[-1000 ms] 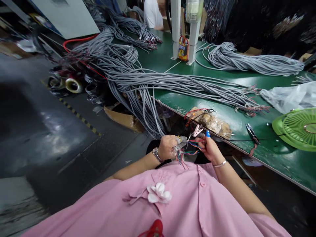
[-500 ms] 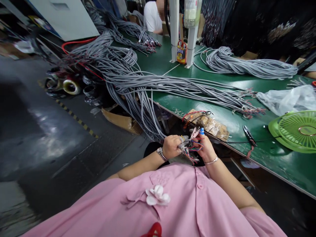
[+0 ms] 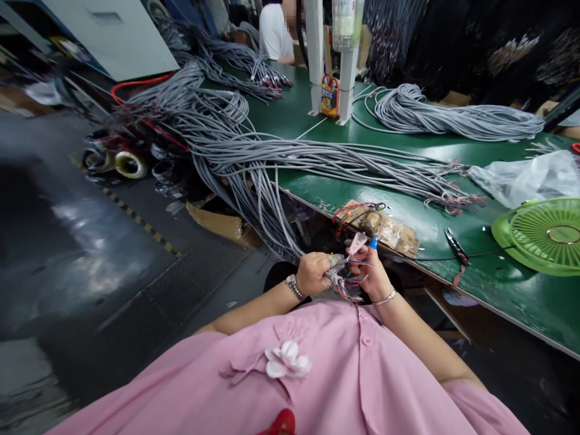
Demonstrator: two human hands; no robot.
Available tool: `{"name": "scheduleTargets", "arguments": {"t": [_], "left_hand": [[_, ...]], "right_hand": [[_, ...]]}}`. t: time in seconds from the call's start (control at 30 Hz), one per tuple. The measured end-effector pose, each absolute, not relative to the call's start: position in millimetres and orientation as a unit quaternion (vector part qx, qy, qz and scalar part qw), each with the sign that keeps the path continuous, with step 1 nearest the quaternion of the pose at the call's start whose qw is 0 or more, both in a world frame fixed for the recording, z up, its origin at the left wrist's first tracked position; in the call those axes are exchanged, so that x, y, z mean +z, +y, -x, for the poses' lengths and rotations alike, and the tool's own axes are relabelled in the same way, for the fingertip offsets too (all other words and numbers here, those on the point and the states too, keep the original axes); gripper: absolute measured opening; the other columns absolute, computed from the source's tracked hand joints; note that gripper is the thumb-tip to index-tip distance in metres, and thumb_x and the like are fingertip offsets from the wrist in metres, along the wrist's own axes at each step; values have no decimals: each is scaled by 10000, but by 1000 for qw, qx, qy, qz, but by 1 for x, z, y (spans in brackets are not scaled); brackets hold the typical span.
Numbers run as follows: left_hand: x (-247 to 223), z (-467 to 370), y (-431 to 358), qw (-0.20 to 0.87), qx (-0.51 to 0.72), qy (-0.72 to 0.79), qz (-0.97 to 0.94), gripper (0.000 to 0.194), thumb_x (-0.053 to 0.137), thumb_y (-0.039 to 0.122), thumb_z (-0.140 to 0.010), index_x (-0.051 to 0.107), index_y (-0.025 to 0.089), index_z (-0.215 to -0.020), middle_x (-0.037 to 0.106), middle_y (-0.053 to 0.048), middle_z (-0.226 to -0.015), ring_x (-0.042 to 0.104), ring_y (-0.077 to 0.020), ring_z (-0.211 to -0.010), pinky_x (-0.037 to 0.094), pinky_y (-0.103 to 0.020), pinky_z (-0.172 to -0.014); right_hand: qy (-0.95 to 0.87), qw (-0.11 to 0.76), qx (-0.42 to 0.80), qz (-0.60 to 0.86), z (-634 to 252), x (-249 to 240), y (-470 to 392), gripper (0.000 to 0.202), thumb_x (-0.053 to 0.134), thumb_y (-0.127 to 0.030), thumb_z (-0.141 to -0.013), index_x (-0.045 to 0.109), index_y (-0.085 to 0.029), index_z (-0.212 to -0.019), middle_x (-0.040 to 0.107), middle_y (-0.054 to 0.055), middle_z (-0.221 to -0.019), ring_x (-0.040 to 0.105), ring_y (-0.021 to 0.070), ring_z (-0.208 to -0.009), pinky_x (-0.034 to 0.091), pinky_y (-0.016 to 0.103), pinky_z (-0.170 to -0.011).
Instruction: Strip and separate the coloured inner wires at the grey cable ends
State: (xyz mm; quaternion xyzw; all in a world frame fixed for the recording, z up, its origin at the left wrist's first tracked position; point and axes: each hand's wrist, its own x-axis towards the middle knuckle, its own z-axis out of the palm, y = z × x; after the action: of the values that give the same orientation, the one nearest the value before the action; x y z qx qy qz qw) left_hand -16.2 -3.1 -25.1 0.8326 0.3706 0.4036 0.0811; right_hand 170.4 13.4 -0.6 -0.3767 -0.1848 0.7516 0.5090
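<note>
My left hand (image 3: 313, 273) is closed round the ends of a bundle of grey cables (image 3: 270, 217), which hangs over the table's edge. Thin coloured wires (image 3: 348, 289) fan out of the bundle to its right. Among these wires, the fingers of my right hand (image 3: 372, 275) are bent together; a blue cover (image 3: 373, 243) sits on one fingertip. A small pale pink piece (image 3: 357, 243) shows at my right fingers. What exactly those fingers pinch is too small to tell.
More grey cables (image 3: 344, 158) lie across the green table (image 3: 502, 302). Cutters (image 3: 455, 244), a green fan (image 3: 550, 235), a plastic bag (image 3: 525, 178) and a wrapped block (image 3: 385, 229) are on it. A white post (image 3: 316, 54) stands behind; a person (image 3: 274, 33) is beyond.
The fingers of my right hand have shifted slightly among the coloured wires, and the pale pink piece has turned a little. My left hand keeps its hold. The whole view has moved slightly.
</note>
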Motion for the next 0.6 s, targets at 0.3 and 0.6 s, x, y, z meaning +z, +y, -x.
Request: {"name": "scheduleTargets", "arguments": {"t": [0.3, 0.6], "left_hand": [[-24, 49, -39, 95, 412, 346, -838, 277, 592, 335, -862, 717, 137, -1011, 738, -121, -782, 668, -201, -676, 539, -344, -649], [-21, 66, -52, 67, 457, 322, -826, 335, 570, 349, -895, 668, 162, -1156, 733, -107, -804, 674, -194, -717, 537, -326, -688]], "right_hand": [[-161, 495, 776, 357, -183, -24, 4, 558, 661, -713, -743, 658, -165, -851, 651, 36, -794, 392, 42, -453, 210, 145, -324], [-181, 486, 780, 350, -190, -21, 2, 561, 639, -712, -766, 665, -157, -845, 623, 30, -798, 337, 29, -465, 180, 115, -327]]}}
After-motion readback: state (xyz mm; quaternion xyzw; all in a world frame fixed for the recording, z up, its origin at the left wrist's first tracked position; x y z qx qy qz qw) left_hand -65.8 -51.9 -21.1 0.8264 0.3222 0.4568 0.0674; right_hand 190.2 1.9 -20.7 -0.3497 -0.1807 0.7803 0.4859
